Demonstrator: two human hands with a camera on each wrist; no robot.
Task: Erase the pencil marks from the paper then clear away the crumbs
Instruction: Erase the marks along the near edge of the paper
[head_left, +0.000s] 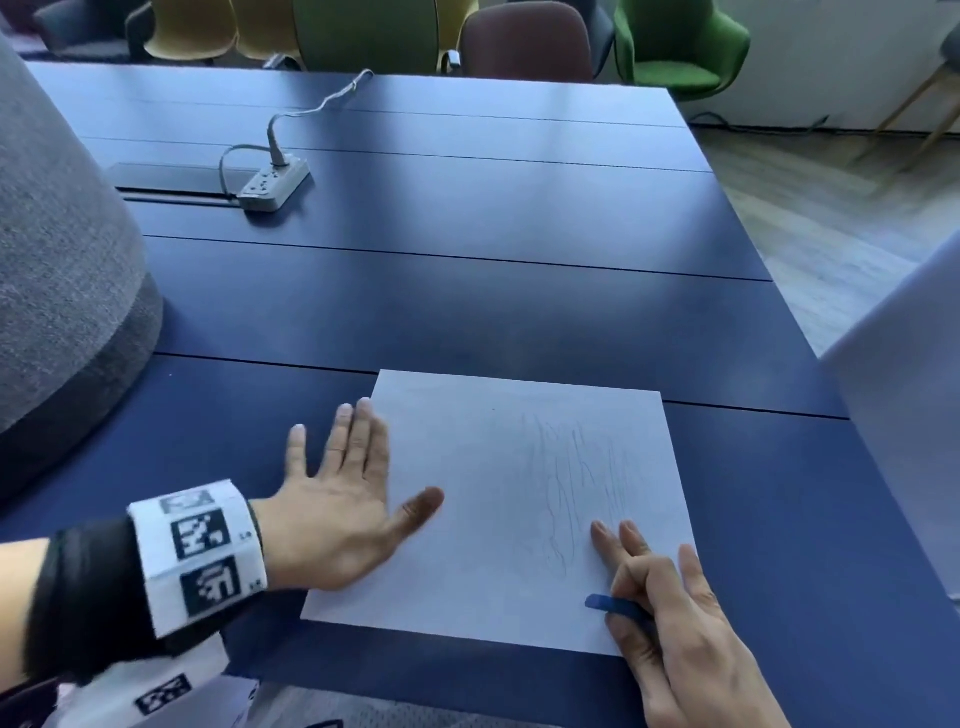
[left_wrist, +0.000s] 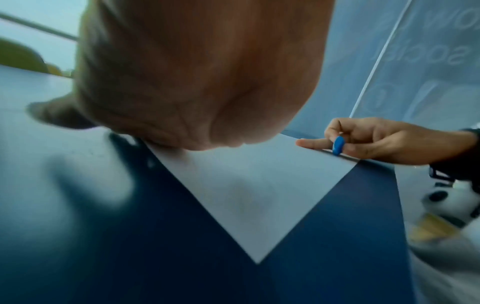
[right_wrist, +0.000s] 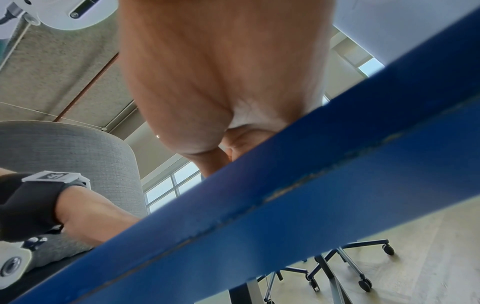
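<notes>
A white sheet of paper (head_left: 483, 519) lies near the front edge of the blue table (head_left: 467, 291). Faint pencil marks (head_left: 582, 478) cover its right half. My left hand (head_left: 358, 488) lies flat with fingers spread, pressing on the paper's left edge, thumb on the sheet. My right hand (head_left: 649, 587) rests on the paper's lower right corner and pinches a blue eraser (head_left: 613, 604), with two fingertips stretched onto the sheet just below the marks. In the left wrist view the paper (left_wrist: 246, 185), right hand (left_wrist: 376, 142) and eraser (left_wrist: 338, 145) show. The right wrist view shows mostly my palm (right_wrist: 221, 72) and the table edge (right_wrist: 285, 195).
A white power strip (head_left: 274, 184) with its cable lies at the back left. A grey upholstered shape (head_left: 62, 260) stands against the table's left side. A pale panel (head_left: 909, 389) rises at the right. Coloured chairs (head_left: 675, 47) line the far side.
</notes>
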